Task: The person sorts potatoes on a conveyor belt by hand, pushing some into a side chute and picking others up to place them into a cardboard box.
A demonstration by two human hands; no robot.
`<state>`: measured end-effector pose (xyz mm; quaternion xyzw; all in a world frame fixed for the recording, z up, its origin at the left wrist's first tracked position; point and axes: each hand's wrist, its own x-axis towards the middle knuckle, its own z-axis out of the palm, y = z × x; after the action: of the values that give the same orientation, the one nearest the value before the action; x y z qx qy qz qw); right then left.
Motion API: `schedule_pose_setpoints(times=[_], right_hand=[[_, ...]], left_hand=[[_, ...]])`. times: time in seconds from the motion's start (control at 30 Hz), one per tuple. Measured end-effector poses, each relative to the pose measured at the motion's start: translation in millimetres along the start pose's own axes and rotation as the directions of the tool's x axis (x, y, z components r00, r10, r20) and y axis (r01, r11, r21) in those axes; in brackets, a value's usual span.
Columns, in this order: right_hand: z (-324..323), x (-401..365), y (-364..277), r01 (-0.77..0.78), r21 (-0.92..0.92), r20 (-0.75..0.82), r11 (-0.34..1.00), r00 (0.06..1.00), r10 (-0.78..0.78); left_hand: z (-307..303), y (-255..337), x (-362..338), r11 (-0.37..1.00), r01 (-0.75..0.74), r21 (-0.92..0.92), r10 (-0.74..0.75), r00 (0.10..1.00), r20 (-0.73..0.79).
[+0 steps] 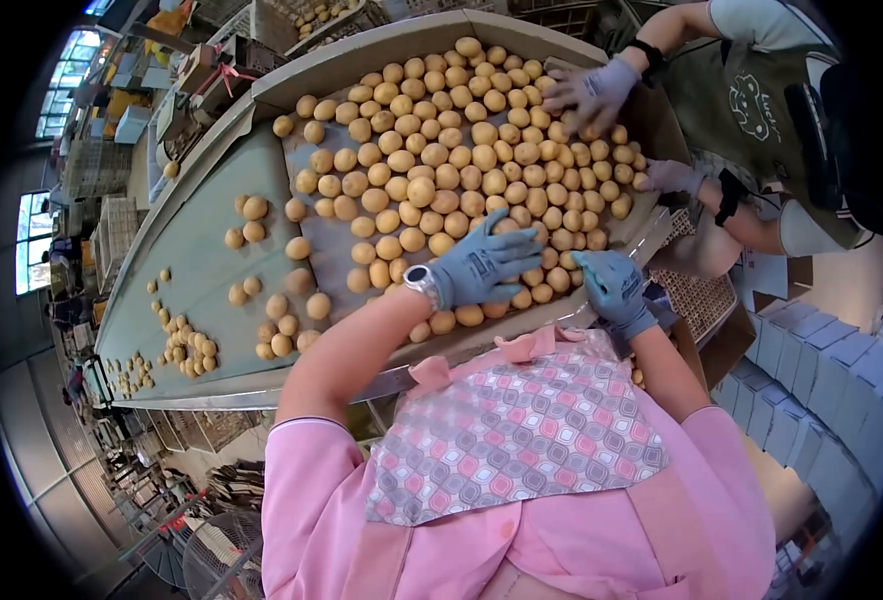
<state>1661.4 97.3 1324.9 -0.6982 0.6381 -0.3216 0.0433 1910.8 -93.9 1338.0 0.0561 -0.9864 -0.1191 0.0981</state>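
Many round yellow-tan fruits or potatoes (447,176), kind not certain, lie in a loose single layer on the sorting table (332,240). My left hand (487,262), in a blue-grey glove with a watch at the wrist, rests over the near part of this layer. Its fingers are spread and point right. My right hand (614,285), gloved the same way, is at the table's near right corner beside the last pieces. Its fingers are curled, and whatever may be under them is hidden.
Across the table a co-worker's gloved hand (594,92) spreads over the pieces, with the other hand (672,178) at the right end. A green belt (202,240) carries scattered pieces at left. A plastic crate (700,290) and stacked white boxes (822,380) stand at right.
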Motion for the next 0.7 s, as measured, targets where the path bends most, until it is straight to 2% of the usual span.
schedule_pose_setpoints(times=[0.1,0.17,0.23,0.3,0.33,0.37,0.43,0.53,0.6,0.67,0.7], right_hand=[[-0.9,-2.3,-7.9,-0.019,0.012,0.01,1.0,1.0,0.019],[-2.4,0.7,-9.0,-0.008,0.018,0.018,1.0,1.0,0.008],[-5.1,1.1,-12.3,0.008,0.006,-0.001,1.0,1.0,-0.008],[-0.9,-0.2,-8.0,0.028,-0.003,-0.001,1.0,1.0,-0.028],[-0.5,0.4,-9.5,0.016,0.021,0.017,1.0,1.0,-0.017],[0.3,1.9,-11.9,0.022,0.032,0.008,0.999,1.0,-0.023],[-1.1,1.8,-15.2,0.014,0.039,-0.015,0.999,1.0,-0.013],[-3.1,1.8,-18.3,-0.002,0.02,0.01,1.0,1.0,0.002],[-3.2,4.1,-19.4,-0.005,0.018,0.013,1.0,1.0,0.005],[-2.5,4.0,-17.0,-0.004,0.014,0.028,1.0,1.0,0.003],[-2.5,4.7,-17.4,0.001,0.01,0.036,1.0,0.999,-0.002]], left_hand=[[-9.5,-65.1,-21.8,0.998,0.016,0.059,-0.013,0.998,-0.058],[-29.0,-114.0,-39.0,0.976,0.139,0.17,-0.129,0.989,-0.066],[-63.7,-145.9,-51.0,0.846,0.312,0.433,-0.371,0.927,0.057],[-87.5,-177.4,-79.1,0.772,0.367,0.519,-0.412,0.911,-0.032],[-94.9,-183.1,-91.1,0.632,0.426,0.648,-0.529,0.847,-0.041],[-105.2,-184.3,-100.4,0.585,0.516,0.626,-0.613,0.786,-0.075],[-119.7,-174.5,-126.8,0.563,0.616,0.551,-0.599,0.764,-0.242],[-122.1,-127.8,-159.3,0.811,0.54,0.226,-0.448,0.82,-0.356],[-137.4,-72.7,-172.8,0.795,0.534,0.289,-0.482,0.844,-0.234],[-141.5,-34.4,-192.9,0.727,0.641,0.247,-0.571,0.763,-0.303],[-137.6,-22.6,-207.0,0.66,0.733,0.163,-0.643,0.664,-0.381]])
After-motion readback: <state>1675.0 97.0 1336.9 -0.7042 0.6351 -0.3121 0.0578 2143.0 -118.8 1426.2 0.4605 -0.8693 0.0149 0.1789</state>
